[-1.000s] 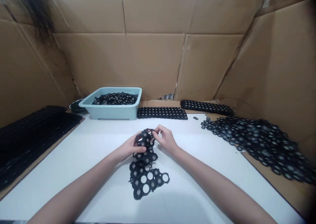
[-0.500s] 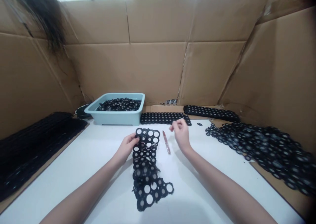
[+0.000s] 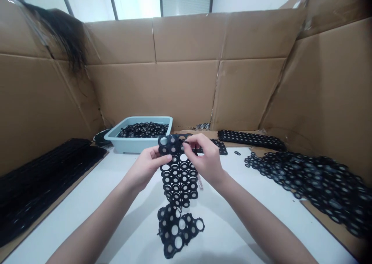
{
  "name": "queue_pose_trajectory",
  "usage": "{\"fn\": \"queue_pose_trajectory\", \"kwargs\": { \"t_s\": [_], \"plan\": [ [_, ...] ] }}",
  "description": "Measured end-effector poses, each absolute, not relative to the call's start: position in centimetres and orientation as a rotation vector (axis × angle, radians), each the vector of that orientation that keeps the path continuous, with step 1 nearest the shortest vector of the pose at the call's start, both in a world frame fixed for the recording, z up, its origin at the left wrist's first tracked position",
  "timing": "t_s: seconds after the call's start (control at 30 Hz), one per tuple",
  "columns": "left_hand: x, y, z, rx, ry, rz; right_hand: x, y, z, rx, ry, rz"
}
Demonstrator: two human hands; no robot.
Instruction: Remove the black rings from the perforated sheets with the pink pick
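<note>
My left hand (image 3: 147,167) grips the left edge of a black perforated sheet of joined rings (image 3: 178,178), thumb in front. The sheet is lifted at its far end and slopes down towards me. Up at its top right corner, my right hand (image 3: 205,155) pinches the sheet's edge between thumb and forefinger; a dark bit shows at the fingertips. Below lies a ragged piece of ring sheet (image 3: 180,231) on the white table; whether it joins the held sheet I cannot tell. A slim pinkish pen-like tool (image 3: 200,182) is mostly hidden behind the sheet and right hand.
A light blue basin (image 3: 136,144) of loose black rings stands at the back left. Perforated strips (image 3: 251,138) lie along the back. Ring pieces (image 3: 314,182) are heaped on the right, dark stacked sheets (image 3: 43,182) on the left. Cardboard walls (image 3: 186,89) surround the table.
The sheet's far end has been raised off the table by my left hand. My right hand has moved left from beside the pen-like tool onto the sheet's top right corner. The view has tilted up slightly.
</note>
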State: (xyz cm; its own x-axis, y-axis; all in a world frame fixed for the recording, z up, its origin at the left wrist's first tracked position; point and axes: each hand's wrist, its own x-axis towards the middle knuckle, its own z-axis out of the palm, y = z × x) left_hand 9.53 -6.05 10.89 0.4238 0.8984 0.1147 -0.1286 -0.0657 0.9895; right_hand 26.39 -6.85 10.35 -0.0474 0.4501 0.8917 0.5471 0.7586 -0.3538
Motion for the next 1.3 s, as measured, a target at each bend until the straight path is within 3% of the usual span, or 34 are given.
{"fn": "queue_pose_trajectory", "kwargs": {
  "t_s": [0.23, 0.67, 1.03, 1.3],
  "plan": [
    [10.0, -5.2, 12.0, 1.418, 0.743, 1.002, 25.8, -5.4, 10.2, -0.923, -1.727, -0.081],
    [10.1, -3.1, 10.6, 1.469, 0.903, 0.973, 27.3, -3.6, 9.3, -0.709, -2.126, 0.037],
    [9.6, -3.3, 10.7, 1.671, 0.980, 0.842, 27.1, -3.9, 9.0, -0.783, -2.284, -0.204],
    [9.6, -2.6, 9.6, 1.803, 0.944, 0.725, 26.3, -3.5, 8.2, -0.905, -2.083, 0.341]
  ]
}}
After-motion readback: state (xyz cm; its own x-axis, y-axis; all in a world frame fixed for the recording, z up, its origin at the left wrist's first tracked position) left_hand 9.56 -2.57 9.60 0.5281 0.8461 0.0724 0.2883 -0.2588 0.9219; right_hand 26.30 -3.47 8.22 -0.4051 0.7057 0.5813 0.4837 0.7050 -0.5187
